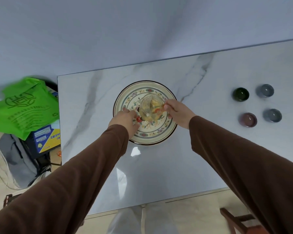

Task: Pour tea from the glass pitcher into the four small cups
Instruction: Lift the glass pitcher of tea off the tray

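Note:
A glass pitcher [150, 107] with amber tea stands on a flowered plate [152, 134] in the middle of the marble table. My right hand [178, 113] grips the pitcher's handle on its right side. My left hand [124, 119] touches the pitcher's lower left side, fingers curled against the glass. The small cups stand apart at the right: a dark green cup [240, 94], a grey cup [265, 90], a purple cup [248, 119] and another grey cup [272, 115]. All look empty.
The marble table [159, 166] ends at the wall behind. Off its left edge lie a green bag [24, 105], a blue and yellow box [46, 137] and a grey bag [15, 159] on the floor. A wooden chair [235, 220] shows at bottom right.

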The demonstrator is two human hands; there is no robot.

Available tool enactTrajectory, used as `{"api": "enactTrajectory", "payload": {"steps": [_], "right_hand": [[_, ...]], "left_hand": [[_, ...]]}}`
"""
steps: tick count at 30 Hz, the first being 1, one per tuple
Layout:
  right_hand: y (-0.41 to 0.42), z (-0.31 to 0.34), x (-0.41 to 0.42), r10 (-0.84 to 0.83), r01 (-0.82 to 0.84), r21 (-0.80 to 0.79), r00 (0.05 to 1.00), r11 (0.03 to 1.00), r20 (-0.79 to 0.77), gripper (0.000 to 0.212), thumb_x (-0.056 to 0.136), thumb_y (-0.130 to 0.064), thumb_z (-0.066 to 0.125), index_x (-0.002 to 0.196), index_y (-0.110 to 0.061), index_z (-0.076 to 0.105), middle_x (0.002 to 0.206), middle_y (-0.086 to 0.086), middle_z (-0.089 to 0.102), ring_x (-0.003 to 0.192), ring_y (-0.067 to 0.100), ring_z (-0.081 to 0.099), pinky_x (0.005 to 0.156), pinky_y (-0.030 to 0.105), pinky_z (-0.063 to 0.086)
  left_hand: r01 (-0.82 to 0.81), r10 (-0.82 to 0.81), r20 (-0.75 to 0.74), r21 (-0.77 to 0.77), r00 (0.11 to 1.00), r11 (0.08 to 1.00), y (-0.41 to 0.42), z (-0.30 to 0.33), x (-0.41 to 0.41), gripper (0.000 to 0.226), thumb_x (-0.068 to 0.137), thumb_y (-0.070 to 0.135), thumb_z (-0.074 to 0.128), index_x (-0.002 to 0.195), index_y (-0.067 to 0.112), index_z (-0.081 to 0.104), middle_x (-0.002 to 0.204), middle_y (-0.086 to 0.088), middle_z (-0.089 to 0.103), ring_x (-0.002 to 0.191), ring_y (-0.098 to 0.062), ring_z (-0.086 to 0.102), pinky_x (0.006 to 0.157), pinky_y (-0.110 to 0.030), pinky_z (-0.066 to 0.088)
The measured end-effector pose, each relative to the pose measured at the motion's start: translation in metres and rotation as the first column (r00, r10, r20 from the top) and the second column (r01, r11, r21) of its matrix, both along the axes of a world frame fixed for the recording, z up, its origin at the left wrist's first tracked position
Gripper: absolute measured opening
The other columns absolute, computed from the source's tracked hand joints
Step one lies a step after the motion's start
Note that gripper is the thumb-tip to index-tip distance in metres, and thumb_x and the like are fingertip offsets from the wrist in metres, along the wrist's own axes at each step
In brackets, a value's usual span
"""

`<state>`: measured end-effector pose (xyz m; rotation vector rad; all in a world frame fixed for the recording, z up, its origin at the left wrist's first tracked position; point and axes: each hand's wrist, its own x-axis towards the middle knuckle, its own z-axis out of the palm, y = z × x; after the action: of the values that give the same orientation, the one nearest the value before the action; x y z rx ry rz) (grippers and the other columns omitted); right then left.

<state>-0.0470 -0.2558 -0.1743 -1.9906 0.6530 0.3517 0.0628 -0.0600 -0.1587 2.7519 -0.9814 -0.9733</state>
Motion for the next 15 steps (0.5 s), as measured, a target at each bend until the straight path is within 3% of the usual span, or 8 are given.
{"api": "enactTrajectory", "payload": {"steps": [3,7,10,15], "right_hand": [[0.003,-0.005,0.0,-0.082,0.081,0.095,0.997,0.992,-0.002,0.024,0.103,-0.018,0.037,0.085,-0.016,0.052,0.081,-0.013,0.06,0.066,0.009,0.047,0.067,0.025,0.04],[0.011,-0.009,-0.006,-0.137,0.136,0.04,0.99,0.99,0.032,0.031,0.101,-0.024,0.037,0.073,-0.028,0.05,0.077,-0.01,0.058,0.066,0.011,0.046,0.072,0.034,0.039],[0.018,-0.002,-0.017,-0.191,0.19,0.029,0.979,0.981,0.069,0.029,0.102,-0.025,0.036,0.077,-0.02,0.052,0.071,-0.008,0.051,0.067,0.014,0.045,0.071,0.036,0.039],[0.029,0.014,-0.044,-0.309,0.307,0.038,0.942,0.951,0.133,0.032,0.103,-0.022,0.037,0.075,-0.026,0.051,0.076,-0.003,0.054,0.065,0.01,0.046,0.072,0.032,0.04]], "left_hand": [[-0.006,0.006,-0.002,-0.021,1.0,1.0,0.0,-0.001,-0.001,0.042,0.09,0.037,0.055,0.128,0.02,0.053,0.141,-0.012,0.049,0.13,-0.029,0.046,0.102,-0.041,0.044],[0.014,-0.014,-0.006,-0.037,1.0,0.999,0.0,0.002,-0.004,0.039,0.09,0.036,0.055,0.125,0.019,0.055,0.131,-0.01,0.055,0.123,-0.029,0.049,0.1,-0.041,0.045],[0.029,-0.029,-0.004,-0.045,1.0,0.999,0.001,0.007,-0.008,0.034,0.09,0.035,0.055,0.12,0.018,0.057,0.125,-0.008,0.058,0.119,-0.028,0.051,0.098,-0.042,0.047],[0.075,-0.075,-0.003,-0.057,0.997,0.996,0.003,0.018,-0.019,0.034,0.089,0.034,0.056,0.119,0.019,0.058,0.121,-0.007,0.059,0.116,-0.029,0.052,0.099,-0.043,0.046]]}}
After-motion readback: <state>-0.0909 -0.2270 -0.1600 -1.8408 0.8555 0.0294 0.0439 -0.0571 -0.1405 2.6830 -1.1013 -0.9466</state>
